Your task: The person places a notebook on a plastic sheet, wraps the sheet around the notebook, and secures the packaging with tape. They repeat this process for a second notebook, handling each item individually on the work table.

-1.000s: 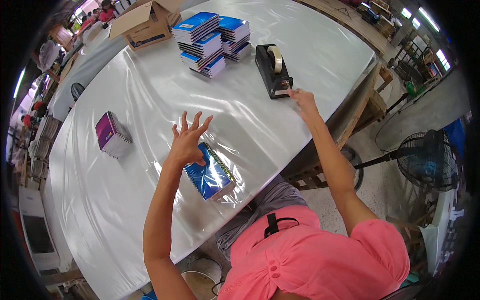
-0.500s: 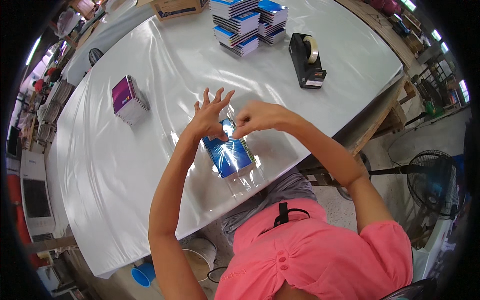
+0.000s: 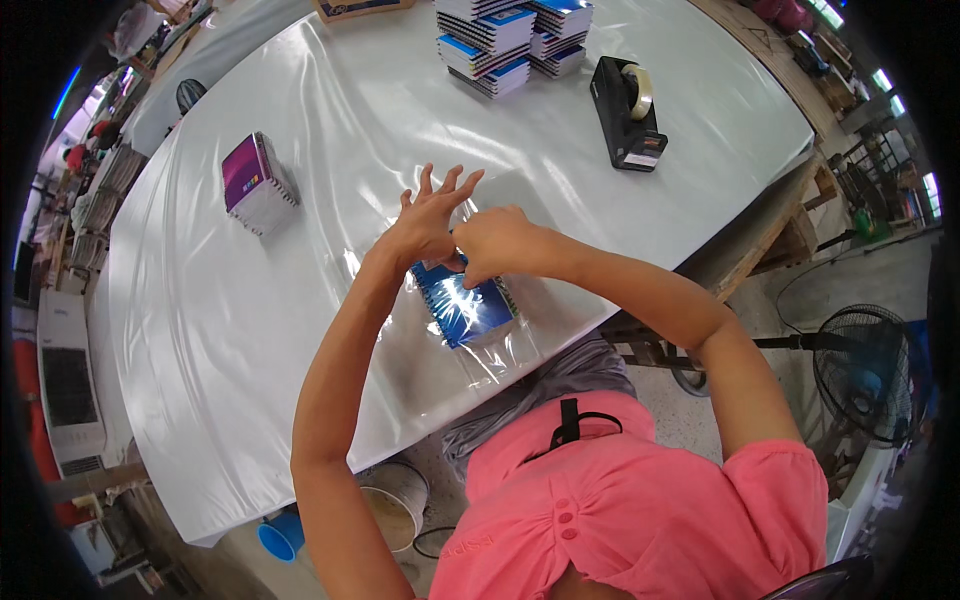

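A blue spiral-bound notebook (image 3: 468, 318) lies flat near the table's front edge, wrapped in shiny clear plastic film (image 3: 490, 372). Over its far end, my left hand (image 3: 424, 230) has its fingers spread upward while the thumb rests on the cover. My right hand (image 3: 497, 242) is closed, its knuckles beside the left thumb and its lower fingers down at the notebook. Whatever the right fingers pinch is hidden. Light glares off the middle of the cover.
A black tape dispenser (image 3: 622, 118) stands at the right. Blue spiral notebooks (image 3: 487, 50) are piled at the back, purple-covered ones (image 3: 247, 178) at the left. White sheeting (image 3: 230, 370) covers the table. Beyond its edge are a fan (image 3: 862, 372), a blue bucket (image 3: 281, 537) and a white bucket (image 3: 398, 505).
My right hand, blurred before, has moved down and closer against the left thumb, covering more of the notebook's far end. My left hand keeps its spread pose. The whole view has shifted slightly.
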Available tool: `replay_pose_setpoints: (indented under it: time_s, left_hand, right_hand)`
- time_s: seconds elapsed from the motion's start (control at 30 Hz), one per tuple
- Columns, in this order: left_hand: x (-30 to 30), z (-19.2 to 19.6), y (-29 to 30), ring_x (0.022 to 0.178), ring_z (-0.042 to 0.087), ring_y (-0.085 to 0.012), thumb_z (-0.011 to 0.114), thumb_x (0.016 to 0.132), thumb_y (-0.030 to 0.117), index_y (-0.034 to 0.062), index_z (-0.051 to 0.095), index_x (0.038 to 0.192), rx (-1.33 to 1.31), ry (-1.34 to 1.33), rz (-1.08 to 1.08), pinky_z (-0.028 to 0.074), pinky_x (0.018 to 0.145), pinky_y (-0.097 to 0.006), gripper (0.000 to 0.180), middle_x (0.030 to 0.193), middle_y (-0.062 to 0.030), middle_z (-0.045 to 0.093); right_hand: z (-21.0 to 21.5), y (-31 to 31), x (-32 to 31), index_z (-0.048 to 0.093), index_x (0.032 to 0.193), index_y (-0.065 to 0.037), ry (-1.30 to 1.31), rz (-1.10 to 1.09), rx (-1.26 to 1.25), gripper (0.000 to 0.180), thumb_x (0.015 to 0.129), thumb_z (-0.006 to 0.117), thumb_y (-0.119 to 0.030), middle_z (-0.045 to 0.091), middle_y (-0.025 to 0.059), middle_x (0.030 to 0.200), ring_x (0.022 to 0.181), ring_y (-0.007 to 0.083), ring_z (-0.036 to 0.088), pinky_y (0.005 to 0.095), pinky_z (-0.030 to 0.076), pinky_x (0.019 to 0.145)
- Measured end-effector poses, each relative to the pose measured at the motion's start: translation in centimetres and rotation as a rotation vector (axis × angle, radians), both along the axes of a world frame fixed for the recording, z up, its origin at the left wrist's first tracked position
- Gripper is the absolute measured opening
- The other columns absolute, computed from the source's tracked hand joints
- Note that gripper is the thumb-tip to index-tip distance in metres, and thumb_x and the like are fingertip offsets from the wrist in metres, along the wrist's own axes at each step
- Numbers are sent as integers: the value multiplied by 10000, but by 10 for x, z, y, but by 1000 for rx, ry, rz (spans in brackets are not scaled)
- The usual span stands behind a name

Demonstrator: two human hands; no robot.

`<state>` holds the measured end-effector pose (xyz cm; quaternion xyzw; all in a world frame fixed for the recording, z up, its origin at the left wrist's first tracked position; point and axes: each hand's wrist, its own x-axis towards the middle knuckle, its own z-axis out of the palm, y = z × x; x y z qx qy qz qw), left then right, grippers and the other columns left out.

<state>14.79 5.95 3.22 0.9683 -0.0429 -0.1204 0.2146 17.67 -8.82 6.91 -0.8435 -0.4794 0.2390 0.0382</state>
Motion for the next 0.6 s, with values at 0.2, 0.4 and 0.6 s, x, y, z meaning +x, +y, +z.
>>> replay_pose_setpoints:
  time_s: [0.2, 0.4, 0.6]
  left_hand:
    - [-1, 7, 1, 1458, 4, -420, 902, 376, 137, 323, 191, 1520, 17, 29, 10, 118, 1098, -697, 1359, 1581, -102, 199]
    - [-1, 12, 10, 1457, 12, -425, 901, 421, 213, 299, 208, 1520, 82, 45, -2, 104, 1099, -694, 1302, 1576, -111, 214]
    - [-36, -38, 72, 1440, 67, -452, 638, 865, 419, 72, 288, 1480, 103, -660, 658, 134, 1084, -680, 788, 1556, -198, 208]
  right_hand:
    - [-4, -13, 14, 718, 768, -92, -111, 131, -123, 541, 737, 675, -630, 698, 97, 757, 794, 304, 691, 414, 524, 699]
    - [-6, -29, 15, 705, 764, -55, 64, 13, -183, 757, 724, 552, -795, 682, 132, 736, 782, 329, 685, 430, 522, 710]
    - [-42, -37, 16, 636, 1020, 39, 188, -95, 149, 849, 701, 637, -747, 660, 234, 904, 866, 386, 655, 433, 515, 768]
